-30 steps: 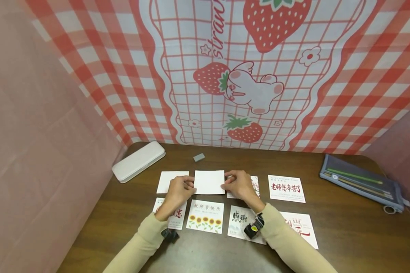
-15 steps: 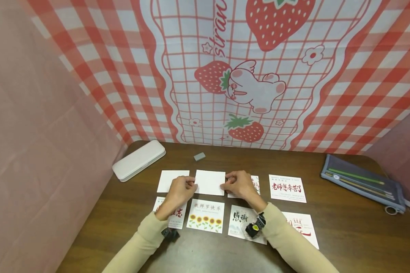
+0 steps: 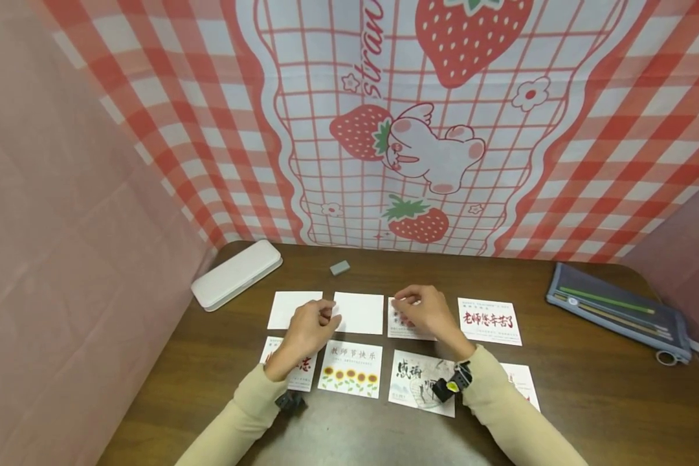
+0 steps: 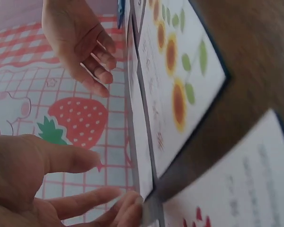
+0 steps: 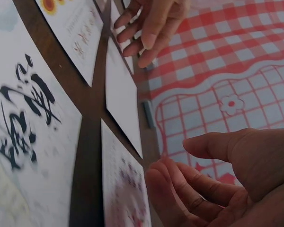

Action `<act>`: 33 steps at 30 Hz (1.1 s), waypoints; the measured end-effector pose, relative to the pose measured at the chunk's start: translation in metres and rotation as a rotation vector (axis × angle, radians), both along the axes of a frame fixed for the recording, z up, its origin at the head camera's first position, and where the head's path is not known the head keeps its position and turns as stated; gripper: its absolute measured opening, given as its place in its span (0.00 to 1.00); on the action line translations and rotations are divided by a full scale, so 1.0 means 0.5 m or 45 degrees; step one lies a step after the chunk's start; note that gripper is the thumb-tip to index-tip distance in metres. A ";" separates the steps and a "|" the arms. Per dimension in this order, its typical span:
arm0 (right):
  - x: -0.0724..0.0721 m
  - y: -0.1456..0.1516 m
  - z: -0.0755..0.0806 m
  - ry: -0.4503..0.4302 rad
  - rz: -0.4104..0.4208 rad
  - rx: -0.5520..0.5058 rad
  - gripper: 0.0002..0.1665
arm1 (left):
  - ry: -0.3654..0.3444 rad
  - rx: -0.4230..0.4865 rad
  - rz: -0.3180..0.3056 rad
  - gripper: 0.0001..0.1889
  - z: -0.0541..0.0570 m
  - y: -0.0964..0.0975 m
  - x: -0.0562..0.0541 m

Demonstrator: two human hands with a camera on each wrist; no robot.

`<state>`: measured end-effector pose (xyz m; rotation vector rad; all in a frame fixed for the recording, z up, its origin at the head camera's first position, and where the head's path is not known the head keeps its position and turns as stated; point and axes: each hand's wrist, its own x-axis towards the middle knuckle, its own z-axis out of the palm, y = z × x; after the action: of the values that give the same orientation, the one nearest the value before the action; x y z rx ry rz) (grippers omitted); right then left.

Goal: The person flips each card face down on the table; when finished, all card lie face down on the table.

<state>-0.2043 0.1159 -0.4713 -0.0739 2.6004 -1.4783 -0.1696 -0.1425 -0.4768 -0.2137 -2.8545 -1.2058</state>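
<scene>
Two rows of cards lie on the brown table. In the back row, a blank white card (image 3: pixel 358 313) lies flat beside another blank card (image 3: pixel 288 308). My left hand (image 3: pixel 310 329) hovers between these two, its thumb apart from its fingers in the left wrist view and nothing pinched. Over a card with red print (image 3: pixel 406 331) is my right hand (image 3: pixel 430 314), which partly covers it. The right wrist view shows that hand's thumb and fingers (image 5: pixel 199 187) spread apart, holding nothing. A sunflower card (image 3: pixel 349 369) sits in front of the middle blank one.
Other printed cards include a black-lettered one (image 3: pixel 410 375) and a red-lettered one (image 3: pixel 489 321). At the back are a white case (image 3: pixel 237 275) and a grey eraser (image 3: pixel 340 268). A blue pencil pouch (image 3: pixel 617 314) lies right. A checked cloth (image 3: pixel 349 213) hangs behind.
Both hands have let go of the middle blank card, which stays flat. The right hand has moved right over the red-printed card; the left has shifted only slightly.
</scene>
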 end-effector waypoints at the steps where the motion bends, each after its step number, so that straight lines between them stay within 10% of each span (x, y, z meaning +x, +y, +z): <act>1: 0.001 0.009 0.003 0.013 0.005 0.012 0.13 | -0.002 0.004 -0.011 0.18 0.002 0.004 0.001; 12: 0.023 0.082 0.018 0.047 -0.017 0.087 0.16 | -0.044 0.205 -0.166 0.19 0.018 0.061 0.000; 22: 0.047 0.129 0.012 -0.057 -0.042 0.002 0.21 | -0.277 0.356 -0.219 0.22 0.010 0.136 0.006; 33: 0.074 0.154 0.004 -0.110 -0.069 -0.011 0.25 | -0.285 0.359 -0.251 0.30 0.007 0.187 0.012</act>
<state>-0.1672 0.1927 -0.4692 0.0580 2.5467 -1.4763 -0.1634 -0.0490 -0.4731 -0.3783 -2.8491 -1.7561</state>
